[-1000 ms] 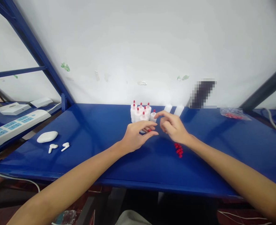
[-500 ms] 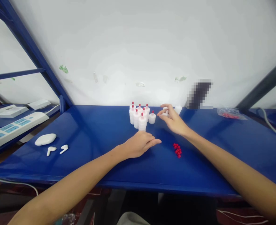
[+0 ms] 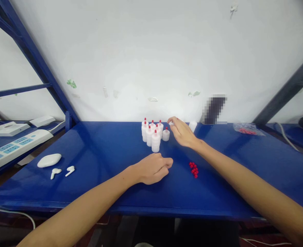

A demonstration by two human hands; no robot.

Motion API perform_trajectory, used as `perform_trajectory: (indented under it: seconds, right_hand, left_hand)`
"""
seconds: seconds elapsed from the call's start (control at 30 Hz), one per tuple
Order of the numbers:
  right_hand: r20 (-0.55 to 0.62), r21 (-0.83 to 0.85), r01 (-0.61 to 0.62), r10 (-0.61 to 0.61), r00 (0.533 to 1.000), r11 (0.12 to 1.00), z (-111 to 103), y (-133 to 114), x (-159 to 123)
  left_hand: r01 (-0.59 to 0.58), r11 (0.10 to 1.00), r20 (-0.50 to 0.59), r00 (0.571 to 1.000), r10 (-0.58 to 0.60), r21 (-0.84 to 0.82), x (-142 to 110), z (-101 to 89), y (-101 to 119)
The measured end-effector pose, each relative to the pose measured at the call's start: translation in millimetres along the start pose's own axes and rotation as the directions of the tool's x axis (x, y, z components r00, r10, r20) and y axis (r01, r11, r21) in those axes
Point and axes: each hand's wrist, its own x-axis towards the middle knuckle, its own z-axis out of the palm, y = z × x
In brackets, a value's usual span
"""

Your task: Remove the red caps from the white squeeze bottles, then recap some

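My left hand (image 3: 156,168) is closed in a loose fist above the middle of the blue table; whatever lies inside it is hidden. My right hand (image 3: 182,133) curls its fingers downward towards the back of the table, around a white bottle that they mostly cover. A speck of red shows at its knuckles. Left of it stands a short white bottle (image 3: 166,136) with a red tip. Beside that, several white bottles (image 3: 155,142) with red tips stand in a tight group. Small red caps (image 3: 193,169) lie in a pile below my right hand.
Another white bottle (image 3: 192,126) is near the wall. A plastic bag of red pieces (image 3: 247,131) lies at the back right. White earbuds (image 3: 70,170), their case (image 3: 49,160) and a power strip (image 3: 17,147) are on the left. Blue frame posts (image 3: 285,92) rise at both sides.
My right hand has moved back to the white bottle near the wall and closed around it. My left hand, which showed a red piece between its fingers, has drawn nearer and closed.
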Motion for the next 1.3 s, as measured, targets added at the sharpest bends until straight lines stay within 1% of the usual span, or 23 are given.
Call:
perform_trajectory:
  seconds: [0.1,0.2,0.33,0.47,0.6,0.67,0.7,0.77,0.87,0.93,1.0,1.07,1.1,1.13,1.17,1.2,1.23,1.27,1.3]
  right_hand:
    - [0.033,-0.029,-0.016,0.017,0.999,0.999,1.3,-1.1,-0.2]
    - [-0.003,-0.032,-0.081,0.081,0.997,0.996,5.0,-1.5,0.0]
    - [-0.045,-0.022,-0.098,0.097,0.994,0.995,10.9,0.3,1.5]
    - [-0.034,-0.001,-0.127,0.127,0.991,0.992,12.8,2.7,2.0]
    - [-0.024,0.029,-0.105,0.105,0.994,0.994,14.6,6.1,1.6]
    - [-0.023,0.041,-0.102,0.103,0.994,0.994,16.0,7.6,2.1]
    - [-0.022,0.043,-0.106,0.107,0.994,0.993,16.6,8.2,2.5]
    - [-0.019,0.039,-0.122,0.123,0.992,0.992,17.2,8.6,3.6]
    - [0.016,0.026,-0.141,0.141,0.99,0.99,15.2,8.4,4.5]
    - [0.039,0.018,-0.138,0.137,0.99,0.99,10.5,8.0,4.4]
    - [-0.008,0.03,-0.14,0.14,0.99,0.99,2.5,6.5,3.4]
    - [-0.117,0.103,-0.14,0.152,0.982,0.985,-7.2,2.3,1.1]
    - [-0.164,0.171,-0.135,0.163,0.973,0.976,-11.8,-1.5,-0.9]
    - [-0.186,0.257,-0.128,0.179,0.966,0.958,-15.7,-6.6,-3.5]
    - [-0.178,0.353,-0.125,0.197,0.964,0.927,-18.5,-13.2,-6.7]
    - [-0.145,0.458,-0.133,0.221,0.964,0.879,-20.2,-21.0,-10.6]
    - [-0.099,0.562,-0.152,0.248,0.964,0.813,-20.8,-29.7,-14.9]
    - [-0.059,0.636,-0.152,0.243,0.968,0.756,-20.4,-39.0,-19.5]
    - [-0.043,0.687,-0.127,0.214,0.976,0.716,-19.3,-48.2,-24.1]
  left_hand:
    - [0.02,1.0,-0.076,0.997,-0.018,0.018,-0.3,0.0,0.2]
    - [-0.01,1.0,-0.126,0.992,0.013,0.024,0.3,-2.0,2.2]
    - [-0.06,0.996,-0.151,0.986,0.068,0.06,2.2,-2.2,3.3]
    - [-0.059,0.985,-0.201,0.975,0.092,0.164,2.9,1.2,1.7]
    - [-0.112,0.964,-0.232,0.958,0.169,0.242,2.6,1.0,2.0]
    - [-0.123,0.957,-0.245,0.951,0.189,0.263,2.6,-0.5,3.1]
    - [-0.115,0.957,-0.245,0.952,0.183,0.265,2.5,-1.2,3.6]
    - [-0.075,0.964,-0.223,0.966,0.134,0.254,2.3,-2.2,4.3]
    - [0.0,0.973,-0.153,0.988,0.036,0.232,1.8,-2.1,4.1]
    - [0.041,0.974,-0.122,0.992,-0.014,0.221,1.6,-1.1,3.3]
    - [0.084,0.976,-0.138,0.989,-0.057,0.201,1.6,0.4,2.3]
    - [0.117,0.983,-0.202,0.976,-0.087,0.144,2.4,2.2,1.3]
    - [0.129,0.988,-0.245,0.964,-0.104,0.089,3.2,3.3,0.7]
    - [0.138,0.99,-0.299,0.946,-0.129,0.01,4.5,4.5,0.1]
    - [0.147,0.984,-0.358,0.918,-0.172,-0.097,6.3,6.0,-0.6]
    - [0.152,0.961,-0.413,0.879,-0.239,-0.231,8.4,7.6,-1.3]
    - [0.145,0.913,-0.449,0.834,-0.32,-0.38,10.8,9.3,-2.1]
    - [0.121,0.841,-0.458,0.793,-0.401,-0.527,13.4,11.0,-2.8]
    - [0.087,0.751,-0.44,0.764,-0.471,-0.655,15.8,12.5,-3.4]
